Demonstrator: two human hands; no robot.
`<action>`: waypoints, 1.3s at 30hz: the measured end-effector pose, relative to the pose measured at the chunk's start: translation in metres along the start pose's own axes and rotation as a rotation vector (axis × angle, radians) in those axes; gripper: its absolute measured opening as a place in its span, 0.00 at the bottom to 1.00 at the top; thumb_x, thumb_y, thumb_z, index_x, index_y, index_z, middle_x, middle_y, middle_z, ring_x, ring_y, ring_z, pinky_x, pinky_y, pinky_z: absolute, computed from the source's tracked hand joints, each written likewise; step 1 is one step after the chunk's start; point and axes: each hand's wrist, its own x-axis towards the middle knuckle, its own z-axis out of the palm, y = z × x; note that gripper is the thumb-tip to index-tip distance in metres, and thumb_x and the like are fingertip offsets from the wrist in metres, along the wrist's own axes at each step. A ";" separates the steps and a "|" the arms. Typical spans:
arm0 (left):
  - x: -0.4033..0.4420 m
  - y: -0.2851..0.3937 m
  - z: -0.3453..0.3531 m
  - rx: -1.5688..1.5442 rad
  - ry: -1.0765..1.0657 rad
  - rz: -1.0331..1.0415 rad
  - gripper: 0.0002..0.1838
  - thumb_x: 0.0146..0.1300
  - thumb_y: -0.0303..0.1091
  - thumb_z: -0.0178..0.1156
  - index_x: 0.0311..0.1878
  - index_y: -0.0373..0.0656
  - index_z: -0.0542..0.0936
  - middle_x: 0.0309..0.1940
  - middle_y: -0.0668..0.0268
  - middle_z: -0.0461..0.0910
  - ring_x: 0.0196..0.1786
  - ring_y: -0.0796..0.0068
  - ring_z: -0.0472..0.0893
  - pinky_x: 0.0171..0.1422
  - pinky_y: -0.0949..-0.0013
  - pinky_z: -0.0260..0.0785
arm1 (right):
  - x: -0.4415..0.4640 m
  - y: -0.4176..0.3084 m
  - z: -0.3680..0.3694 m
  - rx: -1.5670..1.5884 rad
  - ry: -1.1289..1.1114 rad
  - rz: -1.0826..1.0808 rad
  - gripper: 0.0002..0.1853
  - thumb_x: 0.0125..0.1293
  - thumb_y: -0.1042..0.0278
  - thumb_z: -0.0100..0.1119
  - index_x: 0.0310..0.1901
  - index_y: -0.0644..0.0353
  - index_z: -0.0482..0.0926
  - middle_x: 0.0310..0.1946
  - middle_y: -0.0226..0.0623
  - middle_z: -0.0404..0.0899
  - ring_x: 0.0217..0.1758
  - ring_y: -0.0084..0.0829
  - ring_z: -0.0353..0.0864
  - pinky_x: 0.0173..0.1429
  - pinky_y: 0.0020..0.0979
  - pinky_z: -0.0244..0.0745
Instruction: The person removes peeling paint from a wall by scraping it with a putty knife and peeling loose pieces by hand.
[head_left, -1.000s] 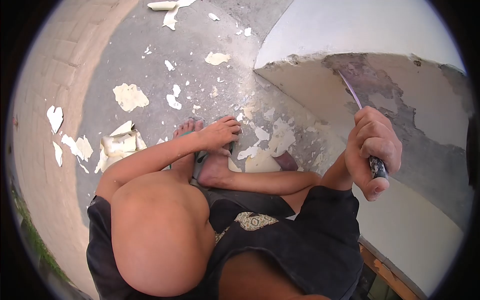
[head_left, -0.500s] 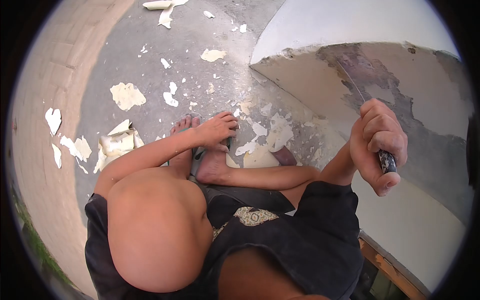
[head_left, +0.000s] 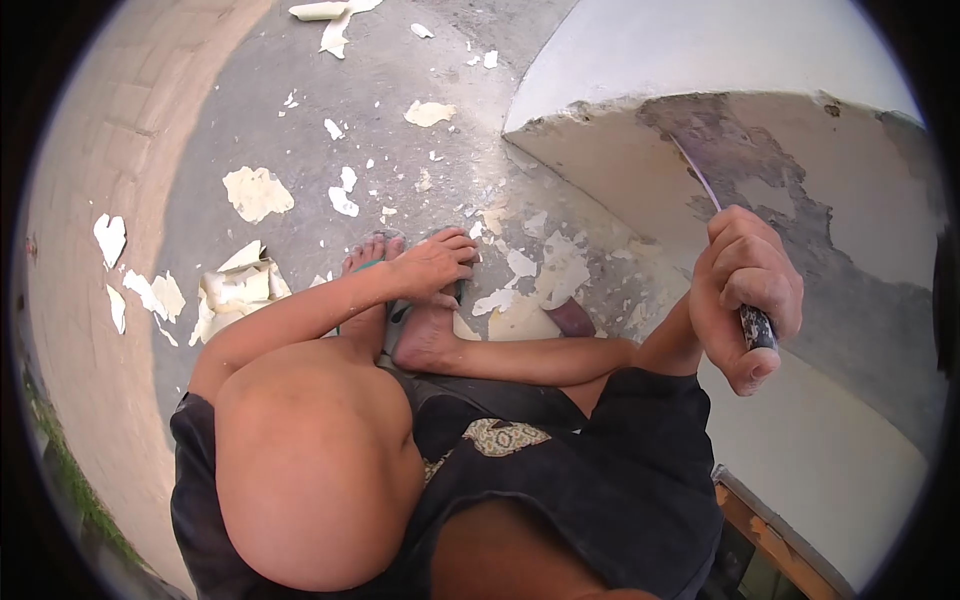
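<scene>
My right hand (head_left: 748, 285) is wrapped around the dark, paint-spotted handle of a scraper (head_left: 699, 175). Its thin blade is seen nearly edge-on, with the tip at the peeling patch of the wall (head_left: 735, 140). Grey shows there between areas of cream paint. My left hand (head_left: 434, 268) rests over my foot, fingers loosely stretched out, holding nothing. Beneath that hand, part of the sandal (head_left: 371, 265) with a green strap is hidden.
Peeled paint flakes (head_left: 258, 194) are strewn over the grey floor (head_left: 300, 120). A larger curled piece (head_left: 240, 290) lies left of my feet. The wall's white upper face (head_left: 720, 45) meets the peeling side at a chipped edge. Wooden framing (head_left: 775, 535) stands at lower right.
My right hand has shifted slightly left with the scraper, and more of the blade's flat shows. My left hand stays on my foot.
</scene>
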 end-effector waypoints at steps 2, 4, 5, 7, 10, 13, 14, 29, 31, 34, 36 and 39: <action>0.001 0.000 -0.001 -0.003 -0.010 -0.001 0.27 0.43 0.50 0.71 0.43 0.42 0.82 0.55 0.58 0.73 0.68 0.59 0.64 0.77 0.54 0.46 | 0.002 -0.001 -0.001 0.004 0.002 0.010 0.35 0.67 0.31 0.43 0.21 0.61 0.63 0.10 0.30 0.56 0.11 0.26 0.52 0.18 0.29 0.49; -0.001 0.000 -0.003 -0.004 -0.030 -0.017 0.27 0.43 0.50 0.71 0.43 0.42 0.81 0.56 0.58 0.73 0.68 0.59 0.64 0.77 0.54 0.45 | -0.001 -0.003 -0.001 0.010 0.044 0.029 0.32 0.65 0.34 0.43 0.20 0.59 0.62 0.10 0.29 0.55 0.13 0.25 0.49 0.20 0.29 0.45; -0.002 0.001 -0.002 -0.006 -0.021 -0.020 0.27 0.43 0.50 0.71 0.44 0.42 0.81 0.55 0.58 0.73 0.68 0.59 0.64 0.77 0.54 0.45 | -0.004 -0.005 0.000 0.011 0.067 0.050 0.30 0.64 0.36 0.42 0.20 0.59 0.62 0.10 0.29 0.55 0.14 0.25 0.48 0.22 0.30 0.43; -0.001 0.002 -0.002 -0.004 -0.006 -0.013 0.28 0.43 0.50 0.71 0.44 0.42 0.81 0.55 0.58 0.73 0.68 0.59 0.64 0.77 0.54 0.45 | -0.003 -0.008 -0.001 -0.003 0.082 0.044 0.33 0.65 0.32 0.42 0.21 0.59 0.62 0.10 0.30 0.55 0.12 0.25 0.50 0.20 0.29 0.45; -0.001 0.001 -0.002 -0.003 -0.027 -0.015 0.28 0.43 0.50 0.71 0.44 0.42 0.81 0.55 0.58 0.73 0.68 0.59 0.64 0.78 0.54 0.45 | -0.002 -0.001 -0.003 -0.015 0.098 0.038 0.35 0.65 0.30 0.42 0.21 0.59 0.63 0.10 0.30 0.56 0.12 0.25 0.51 0.19 0.29 0.46; 0.000 0.000 -0.002 0.007 -0.019 -0.013 0.27 0.43 0.50 0.71 0.44 0.42 0.82 0.55 0.58 0.73 0.68 0.60 0.64 0.78 0.55 0.44 | -0.004 -0.004 -0.001 -0.039 0.124 0.062 0.35 0.65 0.30 0.41 0.21 0.59 0.63 0.10 0.30 0.56 0.12 0.25 0.51 0.19 0.29 0.46; 0.000 0.001 -0.002 0.011 -0.022 -0.011 0.27 0.44 0.51 0.71 0.44 0.42 0.82 0.55 0.58 0.73 0.68 0.60 0.64 0.78 0.55 0.44 | -0.004 -0.004 0.000 -0.043 0.132 0.068 0.34 0.65 0.30 0.41 0.21 0.59 0.63 0.10 0.30 0.56 0.12 0.25 0.51 0.19 0.29 0.46; -0.003 0.002 -0.004 -0.014 0.005 -0.020 0.27 0.44 0.50 0.71 0.44 0.42 0.82 0.55 0.58 0.73 0.68 0.59 0.64 0.78 0.54 0.45 | -0.009 0.004 0.005 0.008 0.139 0.051 0.33 0.66 0.33 0.41 0.20 0.59 0.63 0.09 0.29 0.55 0.13 0.25 0.49 0.20 0.29 0.46; -0.001 0.003 -0.003 -0.016 0.008 -0.021 0.27 0.44 0.50 0.71 0.44 0.42 0.82 0.55 0.57 0.73 0.68 0.59 0.64 0.78 0.54 0.45 | -0.010 0.007 0.002 -0.020 0.155 0.073 0.34 0.67 0.31 0.41 0.21 0.59 0.63 0.09 0.30 0.55 0.12 0.25 0.51 0.19 0.29 0.46; -0.001 -0.001 -0.001 0.005 -0.022 -0.013 0.27 0.44 0.50 0.71 0.44 0.42 0.82 0.55 0.58 0.73 0.68 0.59 0.63 0.78 0.55 0.45 | -0.013 0.004 0.002 0.040 0.144 0.054 0.30 0.64 0.37 0.41 0.19 0.58 0.61 0.10 0.28 0.54 0.14 0.24 0.47 0.23 0.29 0.43; -0.002 0.001 -0.005 0.004 -0.015 -0.029 0.27 0.44 0.50 0.71 0.44 0.42 0.82 0.55 0.58 0.73 0.69 0.59 0.63 0.78 0.55 0.45 | -0.011 0.003 0.004 0.035 0.158 0.025 0.30 0.64 0.36 0.41 0.19 0.58 0.61 0.11 0.27 0.55 0.14 0.24 0.46 0.23 0.29 0.43; -0.001 0.003 -0.004 -0.008 -0.019 -0.015 0.27 0.44 0.50 0.71 0.45 0.42 0.82 0.55 0.58 0.73 0.69 0.59 0.63 0.78 0.55 0.45 | -0.006 -0.002 -0.002 -0.011 0.122 0.042 0.33 0.66 0.33 0.41 0.20 0.58 0.61 0.10 0.29 0.55 0.12 0.25 0.49 0.20 0.29 0.45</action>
